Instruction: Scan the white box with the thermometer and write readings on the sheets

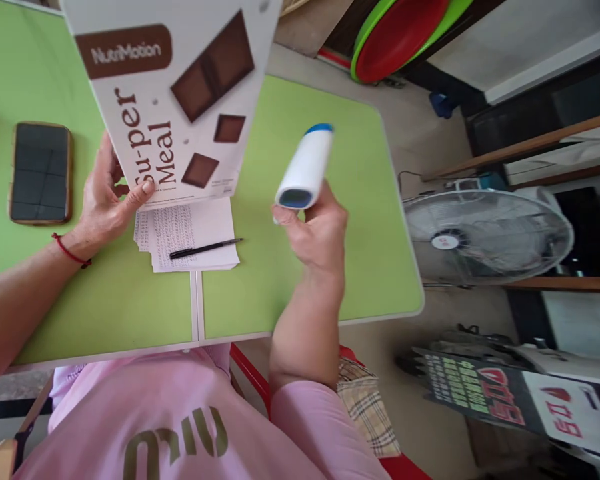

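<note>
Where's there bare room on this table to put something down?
Right of the right hand, to the right edge of the table; also between the left forearm and the papers, toward the near edge. Crowded: the middle, with the pen on the papers and the box in the left hand.

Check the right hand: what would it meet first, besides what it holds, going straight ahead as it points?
Beyond the white handheld device in the right hand, the way looks free over the green table to its far edge, though depth is unclear.
</note>
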Motion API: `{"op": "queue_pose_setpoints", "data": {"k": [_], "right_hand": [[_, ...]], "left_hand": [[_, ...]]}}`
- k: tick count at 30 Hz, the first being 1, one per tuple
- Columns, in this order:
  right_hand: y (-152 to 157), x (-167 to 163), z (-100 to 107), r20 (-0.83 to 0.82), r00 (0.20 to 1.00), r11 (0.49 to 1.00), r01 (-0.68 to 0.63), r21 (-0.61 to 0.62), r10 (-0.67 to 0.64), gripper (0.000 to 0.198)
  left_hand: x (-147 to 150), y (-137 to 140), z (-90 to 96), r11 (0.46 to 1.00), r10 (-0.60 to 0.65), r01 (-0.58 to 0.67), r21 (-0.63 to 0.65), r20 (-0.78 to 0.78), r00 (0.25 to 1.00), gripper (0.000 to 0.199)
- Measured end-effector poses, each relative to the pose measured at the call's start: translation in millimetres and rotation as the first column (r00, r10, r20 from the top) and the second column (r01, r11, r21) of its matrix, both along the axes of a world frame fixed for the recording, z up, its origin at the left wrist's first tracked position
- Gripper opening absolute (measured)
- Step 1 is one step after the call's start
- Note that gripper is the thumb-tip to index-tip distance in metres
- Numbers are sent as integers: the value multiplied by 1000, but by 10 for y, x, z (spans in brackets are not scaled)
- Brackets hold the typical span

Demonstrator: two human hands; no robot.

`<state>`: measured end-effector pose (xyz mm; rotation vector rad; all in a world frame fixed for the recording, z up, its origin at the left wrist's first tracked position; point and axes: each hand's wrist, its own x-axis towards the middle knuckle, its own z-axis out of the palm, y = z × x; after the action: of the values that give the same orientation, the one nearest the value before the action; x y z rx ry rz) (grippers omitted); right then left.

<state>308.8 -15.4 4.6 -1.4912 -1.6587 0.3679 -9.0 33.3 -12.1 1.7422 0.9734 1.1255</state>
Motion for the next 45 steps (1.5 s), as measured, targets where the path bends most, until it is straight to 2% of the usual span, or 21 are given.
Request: {"op": "queue_pose_setpoints", "data": {"k": [2, 4, 8, 11, 14, 17, 19, 20, 23, 26, 28, 30, 32, 34, 36, 38, 40, 42, 45], "right_hand": [[62, 123, -70, 218, 975, 995, -12, -98, 33, 54], [104, 147, -172, 374, 924, 986, -16, -165, 78, 54], [143, 77, -355, 540, 834, 981, -7, -194, 113, 49], [162, 77, -416, 555, 824, 984, -18, -176, 114, 45], [161, 102, -379, 532, 839, 984, -24, -174, 115, 43], [81, 49, -216, 495, 866, 992, -18, -123, 77, 39], [-22, -49, -77, 467, 880, 995, -48, -88, 84, 27], [-78, -112, -16, 461, 878, 991, -94, -99, 129, 19], [-214, -305, 76, 509, 807, 953, -225, -204, 300, 13], [-256, -430, 56, 600, 715, 930, -223, -292, 359, 17], [-259, -455, 41, 616, 691, 921, -220, -320, 379, 23], [-281, -450, 58, 579, 719, 917, -231, -324, 385, 22], [-334, -448, 99, 478, 811, 934, -230, -273, 339, 16], [-407, -483, 132, 275, 935, 968, -183, -170, 225, 9], [-475, -564, 121, -5, 994, 990, -106, -89, 106, 8], [-520, -671, 48, -260, 964, 994, -77, -73, 56, 12], [-546, -772, -68, -430, 900, 989, -116, -93, 65, 12], [-571, -845, -189, -497, 866, 982, -138, -129, 56, 9], [-638, -911, -301, -445, 895, 987, -54, -152, -20, 9]], "left_hand": [[-1, 36, -27, 994, 63, -68, 84, 65, 996, 71], [-10, 77, -70, 990, 79, -86, 108, 68, 995, 72], [-27, 129, -128, 996, 52, -55, 70, 40, 998, 84], [-22, 133, -86, 998, 18, -19, 58, 12, 1000, 92], [-29, 133, -23, 991, -3, 15, 135, -89, 996, 91], [-68, 139, -11, 985, 47, -8, 175, -216, 975, 77], [-89, 141, -28, 991, 68, -32, 130, -279, 958, 72], [-90, 138, -37, 994, 66, -34, 106, -312, 948, 73], [-42, 112, -40, 997, 81, -63, 53, -471, 878, 95], [41, 57, -11, 991, 119, -131, 25, -619, 777, 130], [76, 23, 10, 989, 104, -150, -14, -660, 744, 145], [85, 7, 25, 987, 61, -144, -68, -672, 738, 157], [82, 9, 35, 986, 16, -124, -111, -677, 735, 166], [81, 22, 48, 985, -24, -99, -143, -678, 734, 171], [93, 37, 68, 981, -55, -90, -172, -691, 721, 176], [114, 48, 92, 974, -83, -93, -205, -713, 696, 180], [133, 53, 108, 968, -107, -100, -230, -740, 664, 182], [140, 54, 110, 966, -117, -100, -237, -752, 649, 182], [131, 53, 88, 975, -104, -76, -210, -727, 679, 177]]}}
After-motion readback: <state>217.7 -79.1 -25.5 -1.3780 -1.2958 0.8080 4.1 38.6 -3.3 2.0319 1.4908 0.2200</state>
